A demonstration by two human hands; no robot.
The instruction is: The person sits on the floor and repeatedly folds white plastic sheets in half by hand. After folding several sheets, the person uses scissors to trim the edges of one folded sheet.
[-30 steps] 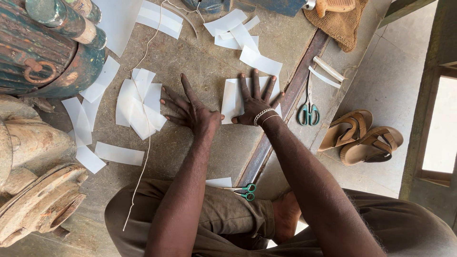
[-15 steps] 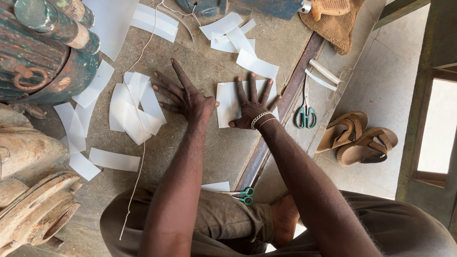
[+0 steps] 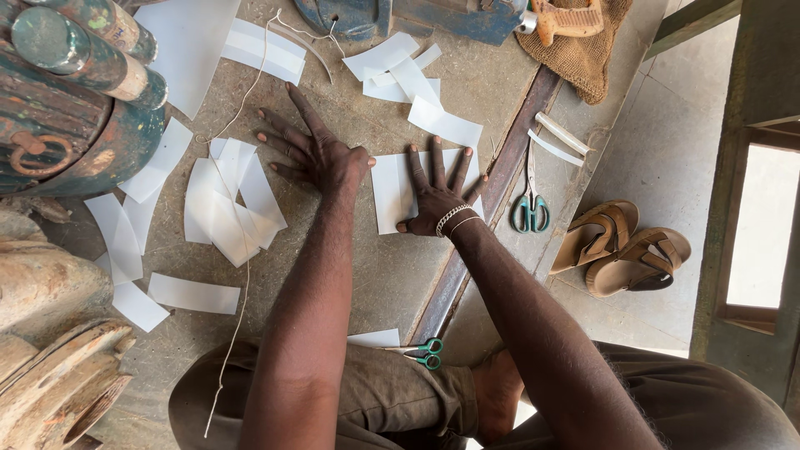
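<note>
My left hand [image 3: 315,155] lies flat on the concrete floor with its fingers spread, holding nothing. Its fingertips reach toward a loose pile of white paper strips [image 3: 227,202], and a thin string [image 3: 244,275] runs across that pile. My right hand [image 3: 437,190], with a beaded bracelet at the wrist, presses palm-down with fingers apart on a white paper sheet [image 3: 388,190]. This sheet lies beside a dark metal rail [image 3: 467,250] set in the floor.
Teal-handled scissors [image 3: 530,208] lie right of the rail, with smaller green scissors [image 3: 425,353] by my knee. More white strips [image 3: 408,79] are scattered farther away. A pair of brown sandals [image 3: 621,247] sits at right, and worn painted wooden pieces [image 3: 58,100] stand at left.
My left hand has slid up and to the left, away from the sheet and toward the strip pile. My right hand stays pressed on the sheet.
</note>
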